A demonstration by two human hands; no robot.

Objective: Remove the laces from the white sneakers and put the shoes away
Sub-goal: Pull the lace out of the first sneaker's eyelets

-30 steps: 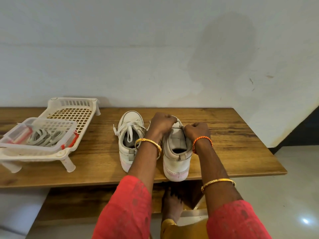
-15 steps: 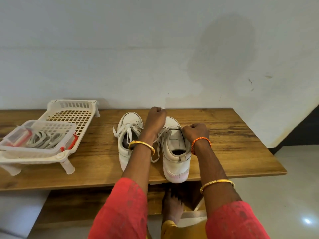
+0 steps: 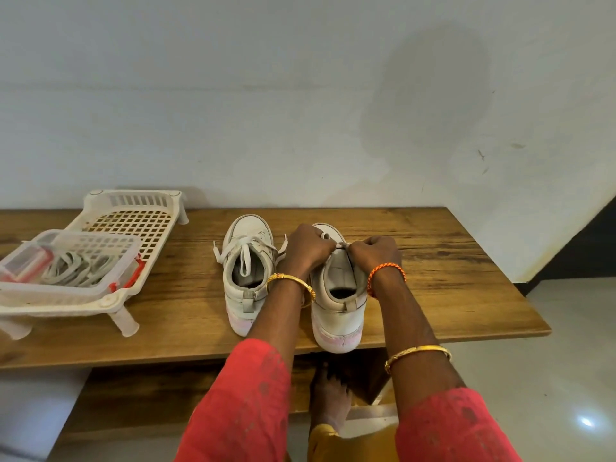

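Note:
Two white sneakers stand side by side on the wooden table (image 3: 450, 295), heels toward me. The left sneaker (image 3: 246, 281) is still laced, its white lace loose over the tongue. Both my hands are on the right sneaker (image 3: 338, 311). My left hand (image 3: 308, 248) pinches its white lace (image 3: 340, 245) above the tongue, fingers curled. My right hand (image 3: 375, 253) is curled at the right side of the tongue, meeting the same lace. The eyelets under my hands are hidden.
A white plastic rack (image 3: 133, 221) stands at the table's left. On it sits a clear container (image 3: 70, 261) with grey-white laces inside and red clips. The wall runs right behind the table. The right sneaker's heel sits at the table's front edge.
My left hand, raised high with the lace half a second ago, has come back down to the tongue beside my right hand. The sneakers have not moved.

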